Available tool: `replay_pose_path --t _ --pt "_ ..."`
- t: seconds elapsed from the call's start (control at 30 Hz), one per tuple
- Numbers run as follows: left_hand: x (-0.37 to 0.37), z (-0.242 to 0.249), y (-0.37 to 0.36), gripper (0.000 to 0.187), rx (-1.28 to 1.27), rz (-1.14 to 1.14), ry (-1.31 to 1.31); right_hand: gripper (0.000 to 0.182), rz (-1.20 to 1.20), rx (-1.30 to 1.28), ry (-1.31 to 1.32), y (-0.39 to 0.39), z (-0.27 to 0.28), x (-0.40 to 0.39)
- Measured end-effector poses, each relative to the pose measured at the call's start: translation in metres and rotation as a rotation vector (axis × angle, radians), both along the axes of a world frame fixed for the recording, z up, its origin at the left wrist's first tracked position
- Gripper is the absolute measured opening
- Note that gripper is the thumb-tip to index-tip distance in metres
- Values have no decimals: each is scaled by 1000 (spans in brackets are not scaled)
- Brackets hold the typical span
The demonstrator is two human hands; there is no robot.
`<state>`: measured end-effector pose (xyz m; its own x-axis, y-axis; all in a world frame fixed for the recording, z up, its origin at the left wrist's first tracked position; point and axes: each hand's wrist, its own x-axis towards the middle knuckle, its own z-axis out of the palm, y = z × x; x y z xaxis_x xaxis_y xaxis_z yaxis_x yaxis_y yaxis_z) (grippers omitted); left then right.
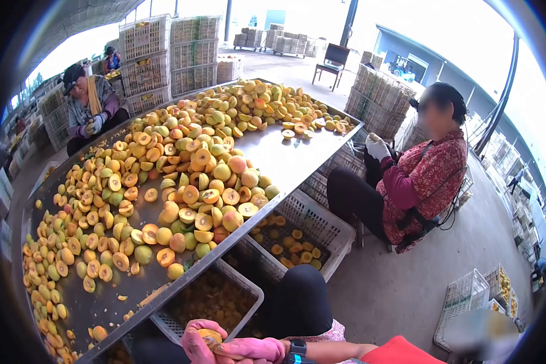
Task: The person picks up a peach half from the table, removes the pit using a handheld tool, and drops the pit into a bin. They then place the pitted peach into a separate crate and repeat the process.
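My left hand (pixel 201 343), in a pink glove, is closed around a halved yellow-orange fruit (pixel 210 337) at the bottom of the view. My right hand (pixel 249 350), also in a pink glove, presses against the fruit from the right with its fingers together; whatever lies between its fingers is hidden. Both hands are above the near edge of a white crate (pixel 255 296) holding fruit pieces. Beyond them is a metal table (pixel 273 151) heaped with halved and whole fruit (pixel 191 161).
A second white crate (pixel 340 249) with fruit halves stands below the table edge. One co-worker (pixel 424 164) sits at the right, another (pixel 91 103) at the far left. Stacked crates (pixel 144 60) rise behind the table; more crates (pixel 464 297) stand lower right.
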<state>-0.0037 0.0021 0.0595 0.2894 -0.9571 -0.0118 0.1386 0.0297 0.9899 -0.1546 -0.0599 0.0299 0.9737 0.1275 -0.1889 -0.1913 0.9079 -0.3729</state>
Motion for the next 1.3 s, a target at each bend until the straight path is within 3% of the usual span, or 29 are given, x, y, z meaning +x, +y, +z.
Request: replay_pose_path --t 0.07,0.1,0.13,0.2,0.23,0.33,0.37,0.47,0.5,0.53,0.6,0.63,0.67,0.7,0.8,0.83,0.87,0.93,1.0,1.03,1.1,1.2,1.23,1.3 --pt "-6 -16 -8 63 17 240 14 45 -209 -60 -93 2 7 10" --pt "-4 -22 -13 65 101 271 80 36 -106 97 -55 -5 -31 8" --pt "-4 -40 -28 62 80 388 145 41 -135 97 -64 3 -30 8" --pt "-2 -50 -23 53 46 338 58 46 -110 203 -97 -3 -42 8" --pt "-5 -47 -25 54 66 358 196 46 -155 148 -81 -1 -42 7" --pt "1 -36 -32 62 96 396 225 47 -172 89 -135 -6 -35 3" --pt "6 -38 -33 65 87 389 175 47 -213 61 -144 -10 -32 2" --pt "19 -41 -34 70 109 391 402 47 -425 -57 -91 -19 -27 3" --pt "21 -41 -34 69 102 413 371 46 -487 -161 79 -23 -23 6" --pt "24 -40 -31 69 103 426 362 48 -487 -436 266 -33 -49 11" --pt "29 -38 -24 68 21 411 375 55 -298 -1735 609 -37 -113 20" --pt "36 -37 -15 65 -12 445 355 55 -304 -1726 601 -32 -127 15" --pt "46 -31 -4 63 -15 537 344 60 -46 -1743 723 -27 -138 9" --pt "58 -24 11 61 -80 624 258 67 217 -1739 837 -26 -144 6" --pt "108 -5 64 55 149 1007 -212 72 79 -1755 818 -26 -123 6" --pt "141 -22 94 50 180 942 -820 76 28 -1749 806 -28 -115 7" --pt "161 -32 112 44 352 938 -1145 76 16 -1744 796 -27 -116 10" --pt "173 -8 106 42 459 893 -1329 75 -243 -1875 702 -21 -118 14" --pt "175 15 74 40 431 798 -1204 75 -266 -1874 699 -20 -116 19" --pt "178 26 54 38 407 702 -1063 74 -175 -1828 734 -21 -116 20" --pt "205 16 13 40 330 506 -1194 72 96 -1805 837 -22 -127 19" --pt "246 -6 -57 55 262 238 -1414 72 172 -1809 803 -19 -134 12" --pt "254 -9 -79 59 277 195 -1431 70 68 -1835 761 -17 -140 10" --pt "275 -23 -114 65 335 93 -1479 64 90 -1789 769 -22 -127 14"
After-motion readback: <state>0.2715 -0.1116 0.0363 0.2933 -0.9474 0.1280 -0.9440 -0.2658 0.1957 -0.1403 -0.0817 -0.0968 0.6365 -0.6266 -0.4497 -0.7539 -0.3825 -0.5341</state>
